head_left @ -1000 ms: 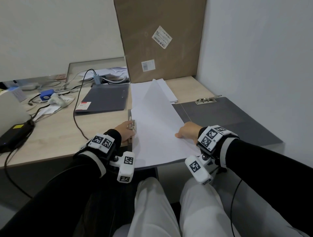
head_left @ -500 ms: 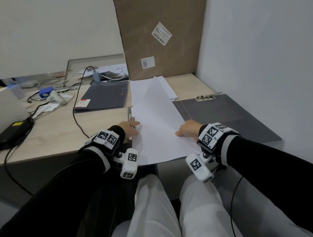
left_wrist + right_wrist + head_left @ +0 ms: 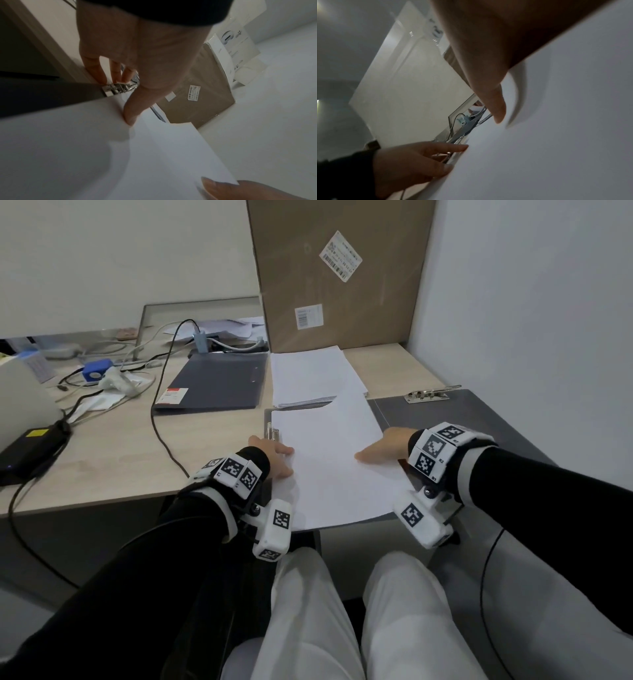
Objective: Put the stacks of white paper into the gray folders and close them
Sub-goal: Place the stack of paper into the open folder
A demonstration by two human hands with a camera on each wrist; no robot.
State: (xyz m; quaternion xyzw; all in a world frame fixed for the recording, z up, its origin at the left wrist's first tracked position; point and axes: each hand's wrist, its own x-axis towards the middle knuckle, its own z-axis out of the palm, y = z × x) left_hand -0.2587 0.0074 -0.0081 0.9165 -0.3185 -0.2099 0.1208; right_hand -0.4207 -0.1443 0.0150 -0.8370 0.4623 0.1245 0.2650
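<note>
An open gray folder (image 3: 459, 422) lies at the desk's near edge, and a white paper stack (image 3: 329, 467) rests on its left half. My left hand (image 3: 275, 462) is at the stack's left edge. Its straight fingertips (image 3: 126, 77) touch the metal clip (image 3: 118, 88) and its thumb (image 3: 131, 116) presses the paper. My right hand (image 3: 380, 448) holds the stack's right edge with the thumb (image 3: 494, 108) on top; its fingers are hidden. A second paper stack (image 3: 308, 374) and a closed gray folder (image 3: 219, 381) lie behind.
A tall cardboard box (image 3: 335, 275) leans against the back wall. A second metal clip (image 3: 428, 396) sits at the far edge of the open cover. A black cable (image 3: 161, 422) and a power brick (image 3: 30, 450) lie at the left. A white wall (image 3: 531, 302) closes the right side.
The raised paper has come down nearly flat onto the folder. My left hand has shifted from the clip toward the paper's left edge. My right hand stays at the right edge.
</note>
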